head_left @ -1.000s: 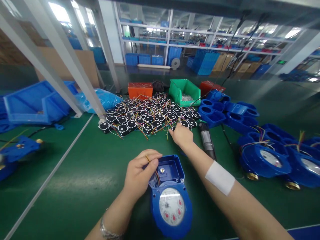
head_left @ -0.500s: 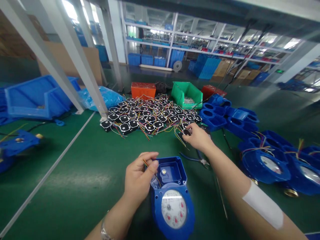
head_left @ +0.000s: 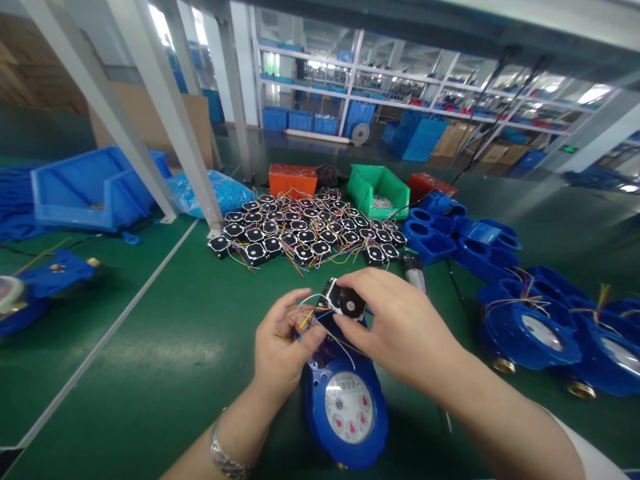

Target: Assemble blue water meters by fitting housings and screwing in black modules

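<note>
A blue water meter with a white dial lies on the green table in front of me. My right hand pinches a small black and white motor module just above the meter's open top. My left hand is closed on the coloured wires that trail from the module and the meter. A pile of several like modules with coloured wires lies further back on the table.
Behind the pile stand an orange box, a green bin and a red bin. Blue meter covers and wired blue meters lie to the right. A grey cylindrical tool rests beyond my right hand. Slanted metal posts and a blue tray stand at left.
My right hand picked a module from the pile's edge and brought it back over the meter. My left hand stayed at the meter and now pinches the module's wires too.
</note>
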The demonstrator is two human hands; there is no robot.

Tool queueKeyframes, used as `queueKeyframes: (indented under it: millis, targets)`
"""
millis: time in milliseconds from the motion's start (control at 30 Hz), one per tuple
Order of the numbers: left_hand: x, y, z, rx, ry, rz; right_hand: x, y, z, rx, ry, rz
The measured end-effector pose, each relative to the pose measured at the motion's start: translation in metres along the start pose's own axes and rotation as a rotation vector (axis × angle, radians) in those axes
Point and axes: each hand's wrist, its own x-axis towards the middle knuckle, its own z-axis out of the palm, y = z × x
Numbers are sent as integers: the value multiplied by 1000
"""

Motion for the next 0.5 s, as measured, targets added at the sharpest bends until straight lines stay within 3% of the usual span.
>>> queueKeyframes:
  millis: [133,267,433,500]
  targets:
    - [-3,3,3,119,108,10,-1,1,-1,-15,71,-49]
    - [-6,4,2,124,86,4,-4,6,-4,-39,89,-84]
    - [-10,2,0,56,6,126,-7,12,-2,-24,88,-117]
    - [-12,3,2,21,10,97,-7,10,1,-9,78,-117]
